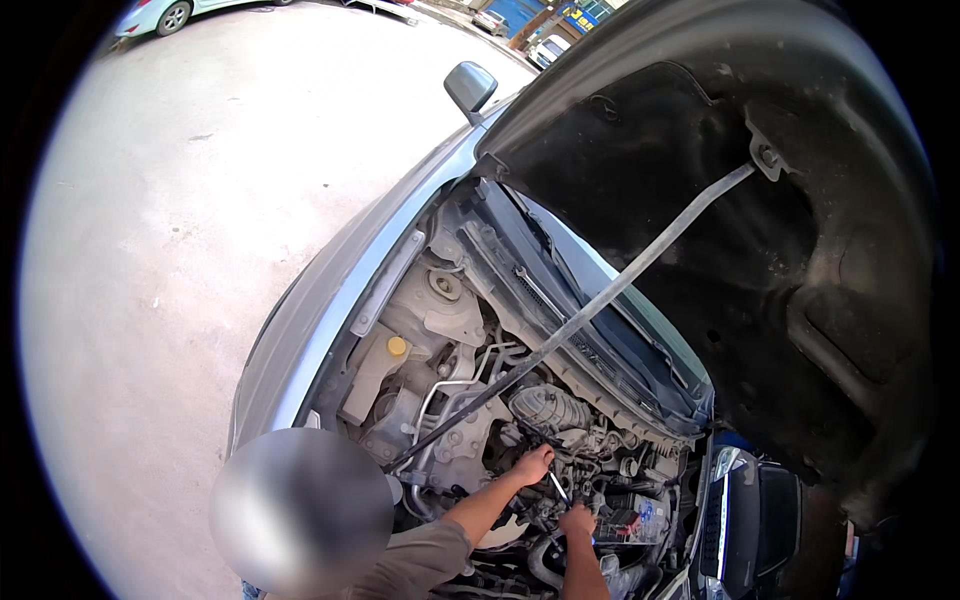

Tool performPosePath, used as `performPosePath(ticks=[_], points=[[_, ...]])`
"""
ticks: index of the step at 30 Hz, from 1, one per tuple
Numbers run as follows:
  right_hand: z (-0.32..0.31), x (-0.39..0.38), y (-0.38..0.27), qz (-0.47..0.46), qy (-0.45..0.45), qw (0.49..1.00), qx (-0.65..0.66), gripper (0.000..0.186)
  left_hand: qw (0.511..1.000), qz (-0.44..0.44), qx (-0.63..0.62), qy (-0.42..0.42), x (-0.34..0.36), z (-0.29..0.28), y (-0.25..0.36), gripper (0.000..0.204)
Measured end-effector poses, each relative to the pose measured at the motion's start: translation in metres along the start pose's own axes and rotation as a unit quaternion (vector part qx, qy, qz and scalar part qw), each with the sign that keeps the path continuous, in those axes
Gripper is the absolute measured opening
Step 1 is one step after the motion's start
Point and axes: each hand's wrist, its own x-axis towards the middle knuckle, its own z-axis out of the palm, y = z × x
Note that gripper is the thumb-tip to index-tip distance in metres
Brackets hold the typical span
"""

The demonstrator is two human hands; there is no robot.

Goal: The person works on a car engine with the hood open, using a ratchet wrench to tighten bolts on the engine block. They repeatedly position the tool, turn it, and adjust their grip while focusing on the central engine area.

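My left hand (532, 463), its forearm reaching in from below, is closed on the upper end of a slender tool (557, 486) among dark hoses and metal engine parts (548, 405). My right hand (577, 519) is lower and to the right, closed round the tool's other end; a silver length of it shows between both hands. The exact working end is too small to make out. A battery (640, 518) with a red part sits just right of my right hand.
The raised black bonnet (680, 130) stands on a prop rod (665, 240) crossing the engine bay. The car's blue-grey wing (330, 350) borders pale ground (150, 250). A large blurred oval hides the lower left. Other cars (165, 18) stand at the top and right.
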Motion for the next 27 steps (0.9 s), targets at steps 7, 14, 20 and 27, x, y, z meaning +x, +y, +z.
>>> performPosePath(ticks=[7, 14, 20, 27], points=[[-0.028, -0.076, -0.08, -0.065, -0.323, 0.866, 0.377, 0.026, 0.997, 0.03, -0.031, 0.07, -0.009, -0.008, 0.001, 0.027], [-0.028, 0.018, -0.012, -0.067, -0.033, 0.997, -0.021, 0.033, 0.995, 0.021, -0.084, 0.047, -0.008, -0.013, 0.012, 0.026], [-0.022, -0.012, -0.044, -0.076, -0.072, 0.994, -0.005, 0.039, 0.998, 0.021, -0.065, -0.002, -0.001, -0.028, 0.014, 0.028], [-0.053, -0.03, -0.075, -0.157, -0.285, 0.923, 0.204, 0.022, 0.996, 0.057, -0.03, 0.057, 0.003, -0.038, 0.011, 0.03]])
